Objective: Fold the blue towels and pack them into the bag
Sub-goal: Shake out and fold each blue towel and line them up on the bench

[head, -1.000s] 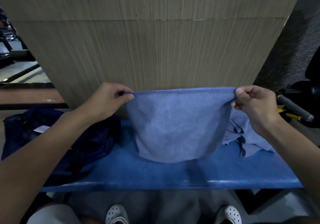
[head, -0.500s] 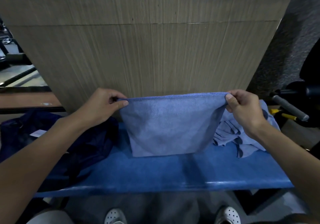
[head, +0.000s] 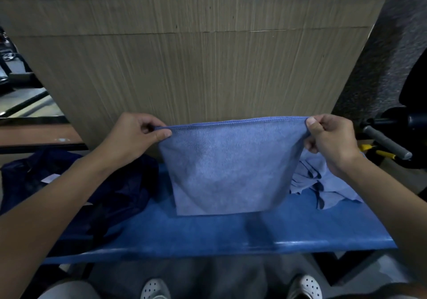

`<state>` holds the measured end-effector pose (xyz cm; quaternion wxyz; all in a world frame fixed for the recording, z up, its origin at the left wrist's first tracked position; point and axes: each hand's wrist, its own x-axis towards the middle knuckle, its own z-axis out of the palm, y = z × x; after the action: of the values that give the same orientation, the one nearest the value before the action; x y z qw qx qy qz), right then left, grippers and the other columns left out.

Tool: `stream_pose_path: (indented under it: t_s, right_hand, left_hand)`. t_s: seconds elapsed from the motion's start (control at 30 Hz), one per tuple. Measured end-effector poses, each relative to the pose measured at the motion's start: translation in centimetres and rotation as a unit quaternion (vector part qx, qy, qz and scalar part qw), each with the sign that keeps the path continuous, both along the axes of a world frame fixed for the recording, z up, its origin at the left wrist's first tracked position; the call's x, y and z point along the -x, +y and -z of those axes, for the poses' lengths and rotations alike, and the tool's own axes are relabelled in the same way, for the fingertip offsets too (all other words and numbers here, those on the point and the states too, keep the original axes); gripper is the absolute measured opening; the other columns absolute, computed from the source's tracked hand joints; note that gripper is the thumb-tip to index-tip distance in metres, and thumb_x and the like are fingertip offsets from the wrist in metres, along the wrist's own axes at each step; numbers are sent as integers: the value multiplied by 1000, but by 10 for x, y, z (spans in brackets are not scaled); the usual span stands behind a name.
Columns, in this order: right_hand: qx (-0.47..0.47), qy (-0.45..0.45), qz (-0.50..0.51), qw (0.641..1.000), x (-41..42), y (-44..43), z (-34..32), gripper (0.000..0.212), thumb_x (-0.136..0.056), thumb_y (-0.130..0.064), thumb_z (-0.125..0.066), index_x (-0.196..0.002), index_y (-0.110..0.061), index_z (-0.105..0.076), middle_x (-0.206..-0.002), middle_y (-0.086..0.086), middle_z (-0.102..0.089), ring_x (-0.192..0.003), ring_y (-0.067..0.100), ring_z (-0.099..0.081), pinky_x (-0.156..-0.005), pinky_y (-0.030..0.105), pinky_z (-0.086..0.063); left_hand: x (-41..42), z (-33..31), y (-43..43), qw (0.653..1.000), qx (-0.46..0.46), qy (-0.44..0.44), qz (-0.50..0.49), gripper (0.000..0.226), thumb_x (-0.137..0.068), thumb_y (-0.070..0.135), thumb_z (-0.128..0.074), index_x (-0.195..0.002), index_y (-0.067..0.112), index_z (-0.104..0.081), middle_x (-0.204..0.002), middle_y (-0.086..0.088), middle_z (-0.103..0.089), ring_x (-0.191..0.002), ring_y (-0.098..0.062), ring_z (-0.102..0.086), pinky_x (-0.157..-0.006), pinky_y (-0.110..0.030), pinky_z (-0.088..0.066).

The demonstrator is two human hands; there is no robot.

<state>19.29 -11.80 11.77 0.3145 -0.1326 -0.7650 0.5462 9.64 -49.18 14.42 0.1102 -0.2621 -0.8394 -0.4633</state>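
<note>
Across the back of the view, a wood-grain panel stands upright and fills most of the frame, just behind the bench. Blue bench runs left to right below it, front edge toward the person. Dark navy bag lies slumped on the bench's left end, partly under the left forearm, a white tag showing on it. Blue towel is held up over the bench middle, top edge stretched taut between both hands, body hanging straight down. Bottom edge is at the bench surface; touching or just above, cannot tell. Pile of loose blue towels sits crumpled on the bench's right end, just beside the held towel, partly behind the right wrist. Left hand pinches the towel's top left corner, thumb on the near side, fingers curled behind. Right hand pinches the top right corner, thumb up on the hem. Grey handle sticks out at far right, off the bench, with a yellow piece under it. Two white perforated shoes show at the bottom edge, on the floor below the bench.
</note>
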Motion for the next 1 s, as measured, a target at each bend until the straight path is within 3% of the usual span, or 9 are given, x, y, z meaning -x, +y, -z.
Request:
stream_pose_path:
  t_s: [0.17, 0.33, 0.53, 0.63, 0.73, 0.83, 1.0]
  right_hand:
    - [15, 23, -13, 1000, -1, -1, -9, 20, -99, -10, -51, -81, -11, -58, -60, 12, -54, -43, 8, -50, -48, 24, -44]
    - [3, 15, -24, 1000, -1, -1, -11, 18, -100, -12, -51, -84, -10, -59, -57, 11, -50, -41, 9, -46, -42, 21, -39]
    - [28, -30, -57, 998, -2, 0, -10, 21, -100, -16, -51, -87, -3, -60, -60, 11, -46, -46, 16, -44, -45, 28, -35]
    - [33, -54, -70, 996, -1, -4, -10, 20, -100, -15, -50, -85, -5, -59, -61, 11, -45, -48, 17, -44, -49, 30, -36]
    - [43, -70, -81, 993, 4, -8, -7, 19, -100, -13, -50, -84, -6, -59, -64, 12, -49, -47, 17, -49, -50, 32, -41]
    - [71, -75, -102, 989, 16, -12, 0, 18, -100, -11, -50, -85, -5, -58, -72, 15, -60, -55, 18, -62, -55, 28, -53]
    - [76, -53, -106, 990, 49, -15, 7, 20, -101, -9, -46, -84, -7, -56, -82, 15, -63, -70, 20, -69, -75, 33, -57]
  left_hand:
    - [-1, -5, 1, 999, 5, -30, 11, 29, -84, 0, -70, -75, 28, -69, -65, 23, -68, -63, 9, -59, -66, -5, -46]
    - [1, -3, -4, 997, 21, -72, 1, 31, -89, 3, -65, -75, 29, -72, -61, 11, -68, -56, -2, -58, -60, -13, -50]
    - [0, -6, -5, 972, -121, -201, 10, 9, -88, 10, -65, -83, 10, -72, -67, -6, -60, -46, -7, -40, -38, -18, -32]
    - [5, -4, -5, 963, -118, -243, -7, 6, -90, 13, -65, -89, 8, -68, -63, -3, -53, -43, -6, -36, -35, -14, -20]
    - [11, 2, -3, 953, -123, -275, -23, 6, -91, 11, -64, -86, 7, -66, -59, 1, -54, -39, -7, -38, -33, -17, -29]
    - [19, 9, 2, 939, -168, -297, -43, 4, -91, 8, -64, -88, 6, -66, -62, -4, -64, -48, -13, -62, -47, -22, -54]
    - [44, 14, 6, 928, -251, -272, -44, 7, -94, 2, -59, -95, -1, -65, -89, -16, -68, -72, -18, -71, -74, -24, -59]
